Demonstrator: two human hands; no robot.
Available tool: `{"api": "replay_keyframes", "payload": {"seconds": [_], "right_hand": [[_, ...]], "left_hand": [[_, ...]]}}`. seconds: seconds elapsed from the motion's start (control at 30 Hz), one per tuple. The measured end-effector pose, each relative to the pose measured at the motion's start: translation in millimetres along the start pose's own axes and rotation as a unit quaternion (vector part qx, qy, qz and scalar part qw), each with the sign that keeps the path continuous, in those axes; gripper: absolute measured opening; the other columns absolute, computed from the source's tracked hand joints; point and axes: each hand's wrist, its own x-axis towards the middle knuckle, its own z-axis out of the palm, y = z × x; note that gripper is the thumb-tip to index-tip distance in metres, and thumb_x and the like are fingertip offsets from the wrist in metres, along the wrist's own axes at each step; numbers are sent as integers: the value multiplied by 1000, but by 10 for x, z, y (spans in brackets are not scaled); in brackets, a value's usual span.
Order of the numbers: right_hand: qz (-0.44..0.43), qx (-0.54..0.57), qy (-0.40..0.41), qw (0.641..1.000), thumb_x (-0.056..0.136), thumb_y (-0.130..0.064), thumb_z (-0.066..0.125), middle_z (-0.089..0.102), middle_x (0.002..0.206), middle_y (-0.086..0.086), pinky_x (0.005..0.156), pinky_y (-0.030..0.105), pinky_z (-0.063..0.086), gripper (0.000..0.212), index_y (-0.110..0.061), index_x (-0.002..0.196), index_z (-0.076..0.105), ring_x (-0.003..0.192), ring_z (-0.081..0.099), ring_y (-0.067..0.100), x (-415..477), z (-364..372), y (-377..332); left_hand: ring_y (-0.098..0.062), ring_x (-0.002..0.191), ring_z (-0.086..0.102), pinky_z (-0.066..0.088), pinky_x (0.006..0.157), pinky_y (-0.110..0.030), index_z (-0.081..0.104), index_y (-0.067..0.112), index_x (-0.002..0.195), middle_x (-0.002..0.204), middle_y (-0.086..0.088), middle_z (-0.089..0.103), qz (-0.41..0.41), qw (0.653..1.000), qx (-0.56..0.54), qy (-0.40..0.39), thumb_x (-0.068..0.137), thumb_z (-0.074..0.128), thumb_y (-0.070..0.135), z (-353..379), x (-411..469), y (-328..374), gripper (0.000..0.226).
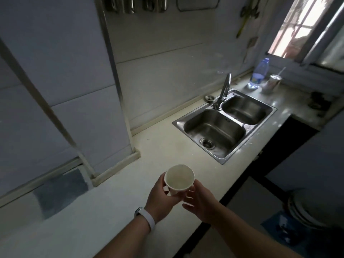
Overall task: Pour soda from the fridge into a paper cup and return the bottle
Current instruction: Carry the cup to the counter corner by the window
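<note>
A white paper cup (179,180) is held upright just above the pale countertop (119,211), its mouth facing me and its inside looking empty. My left hand (161,198) grips the cup from the left side, fingers curled round its wall; a white band sits on that wrist. My right hand (200,201) is at the cup's right side, fingertips touching its lower wall, fingers fairly straight. No soda bottle and no fridge are in view.
A steel double sink (223,125) with a tap (224,90) lies further along the counter. A clear plastic water bottle (259,74) and a small cup with a straw (272,82) stand by the window. The counter's front edge runs to my right, with floor below.
</note>
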Motion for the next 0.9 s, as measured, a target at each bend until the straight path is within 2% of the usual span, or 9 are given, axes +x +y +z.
{"api": "replay_keyframes", "payload": {"seconds": [0.1, 0.17, 0.23, 0.33, 0.5, 0.6, 0.73, 0.8, 0.9], "right_hand": [[-23, 21, 17, 999, 89, -51, 56, 63, 93, 7, 83, 33, 47, 39, -13, 93, 67, 87, 60, 19, -135, -170, -9], [-33, 38, 21, 999, 87, -50, 58, 60, 91, 6, 78, 31, 48, 36, -15, 87, 67, 82, 59, 17, -199, -276, -18], [-42, 52, 25, 997, 86, -48, 59, 60, 91, 6, 76, 30, 48, 33, -16, 84, 67, 79, 59, 15, -242, -369, -34], [-57, 78, 26, 995, 85, -48, 59, 60, 94, 5, 75, 29, 48, 34, -15, 92, 66, 78, 59, 14, -287, -506, -72], [-73, 118, 23, 990, 86, -50, 59, 63, 95, 7, 75, 30, 48, 43, -11, 99, 69, 81, 62, 16, -329, -812, -181], [-82, 136, 22, 987, 85, -48, 60, 62, 88, 6, 70, 29, 48, 38, -12, 89, 71, 76, 61, 16, -347, -1081, -297], [-94, 155, 12, 983, 80, -47, 62, 60, 79, 4, 66, 28, 45, 35, -15, 75, 73, 68, 57, 14, -442, -1558, -513], [-84, 161, 20, 983, 79, -49, 61, 63, 80, 4, 70, 28, 46, 38, -12, 85, 70, 72, 59, 16, -480, -1835, -617], [-84, 174, 30, 981, 87, -51, 55, 68, 89, 6, 87, 33, 46, 48, -8, 104, 66, 88, 64, 20, -504, -2322, -750]], "left_hand": [[-5, 108, 65, 56, 87, -27, 56, 40, 122, 115, 21, 68, 18, 999, -23, -37, 60, 88, 41, 166, -8, 82, 70], [-4, 110, 64, 56, 89, -29, 54, 42, 124, 117, 23, 67, 26, 998, -31, -54, 60, 87, 42, 272, -14, 146, 73], [-2, 112, 62, 54, 89, -24, 51, 41, 127, 119, 24, 65, 35, 996, -35, -69, 60, 85, 43, 372, -20, 220, 75], [-1, 115, 60, 51, 87, -17, 49, 37, 132, 123, 20, 64, 44, 995, -30, -88, 60, 85, 44, 522, 1, 313, 81], [0, 117, 59, 50, 89, -15, 49, 36, 133, 124, 21, 64, 49, 993, -14, -110, 67, 87, 31, 869, 117, 465, 77], [2, 112, 61, 50, 85, -15, 51, 36, 130, 119, 23, 66, 40, 993, -14, -113, 65, 87, 29, 1155, 188, 554, 74], [7, 104, 62, 51, 82, -15, 53, 31, 122, 112, 16, 68, 36, 991, -6, -132, 72, 86, 5, 1681, 320, 682, 65], [9, 99, 63, 51, 78, -14, 52, 24, 123, 115, 11, 66, 34, 989, -11, -146, 74, 81, -6, 1995, 367, 771, 65], [5, 101, 65, 52, 79, -17, 50, 19, 129, 118, 5, 67, 37, 986, -2, -161, 74, 80, -7, 2497, 480, 877, 68]]}}
